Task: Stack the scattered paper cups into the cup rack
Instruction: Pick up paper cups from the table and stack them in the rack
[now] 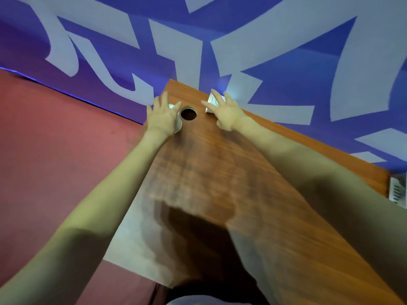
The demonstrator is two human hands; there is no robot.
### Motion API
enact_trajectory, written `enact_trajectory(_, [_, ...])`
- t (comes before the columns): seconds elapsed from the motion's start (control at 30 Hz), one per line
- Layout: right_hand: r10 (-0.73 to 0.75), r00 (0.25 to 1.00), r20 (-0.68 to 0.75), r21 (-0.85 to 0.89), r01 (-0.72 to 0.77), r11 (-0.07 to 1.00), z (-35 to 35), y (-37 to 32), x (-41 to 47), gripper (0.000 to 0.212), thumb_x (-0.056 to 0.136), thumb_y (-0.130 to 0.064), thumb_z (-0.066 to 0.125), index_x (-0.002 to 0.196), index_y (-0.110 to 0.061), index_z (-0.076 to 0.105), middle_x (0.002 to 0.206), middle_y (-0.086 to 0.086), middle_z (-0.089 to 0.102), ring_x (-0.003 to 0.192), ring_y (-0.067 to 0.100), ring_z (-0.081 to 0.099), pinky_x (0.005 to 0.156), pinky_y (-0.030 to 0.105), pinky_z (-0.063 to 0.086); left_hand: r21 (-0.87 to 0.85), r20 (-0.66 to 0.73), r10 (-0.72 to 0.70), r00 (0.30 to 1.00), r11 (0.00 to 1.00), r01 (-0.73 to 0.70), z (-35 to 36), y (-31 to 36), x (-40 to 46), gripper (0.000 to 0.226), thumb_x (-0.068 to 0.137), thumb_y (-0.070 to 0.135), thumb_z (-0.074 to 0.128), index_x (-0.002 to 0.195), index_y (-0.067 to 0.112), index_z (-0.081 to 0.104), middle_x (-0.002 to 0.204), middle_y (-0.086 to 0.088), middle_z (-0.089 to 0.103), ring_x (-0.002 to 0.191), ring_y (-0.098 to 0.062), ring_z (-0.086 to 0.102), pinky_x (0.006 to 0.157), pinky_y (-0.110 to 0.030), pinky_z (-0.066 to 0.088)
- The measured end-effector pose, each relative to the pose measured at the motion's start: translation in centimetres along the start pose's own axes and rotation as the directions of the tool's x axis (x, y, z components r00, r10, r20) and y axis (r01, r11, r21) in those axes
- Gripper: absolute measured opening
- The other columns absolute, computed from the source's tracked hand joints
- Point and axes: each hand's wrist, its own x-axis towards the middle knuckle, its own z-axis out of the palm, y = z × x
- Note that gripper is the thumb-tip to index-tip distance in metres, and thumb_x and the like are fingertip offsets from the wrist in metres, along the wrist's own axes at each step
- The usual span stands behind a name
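Both my arms reach to the far end of a wooden table (220, 172). My left hand (161, 114) lies over a white paper cup (178, 124) that rests on its side at the table's far left corner; the fingers are spread and curve around it. My right hand (224, 111) covers another white paper cup (211, 102) near the far right edge, fingers straight and splayed on it. Between the two hands is a round dark hole (188, 114) in the tabletop. No cup rack shows in this view.
A purple wall with large pale lettering (242, 51) stands behind the table. Red floor (55, 139) lies to the left of the table. A white slotted object (397, 190) sits at the right edge. A dark shadow falls on the near tabletop.
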Motion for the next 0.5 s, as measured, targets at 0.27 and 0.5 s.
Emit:
enact_trajectory(0.27, [0.058, 0.998, 0.014, -0.096, -0.056, 0.994, 0.8, 0.6, 3.7, 0.072, 0.085, -0.006, 0.057, 0.147, -0.024, 0.026, 0.159, 0.012, -0.001, 0.128, 0.038, 0.033, 0.103, 0.043, 0.038, 0.024, 0.069, -0.026, 0.997, 0.999, 0.024, 1.2, 0.0, 1.1, 0.048, 0.088, 0.004, 0.048, 0.134, 0.018, 0.045, 0.127, -0.019, 0.043, 0.115, -0.037, 0.043, 0.089, -0.045, 0.040])
enact_trajectory(0.5, [0.137, 0.991, -0.001, -0.001, -0.137, 0.991, 1.9, 2.3, 0.1, 0.052, 0.081, -0.023, 0.067, 0.126, -0.011, 0.042, 0.133, 0.015, 0.041, 0.113, 0.035, 0.045, 0.093, 0.042, 0.043, -0.467, 0.006, -0.166, 0.986, 0.871, 0.149, 3.0, 0.7, -1.4, 0.046, 0.076, 0.023, 0.071, 0.111, 0.008, 0.045, 0.110, -0.015, 0.053, 0.098, -0.038, 0.054, 0.070, -0.043, 0.045])
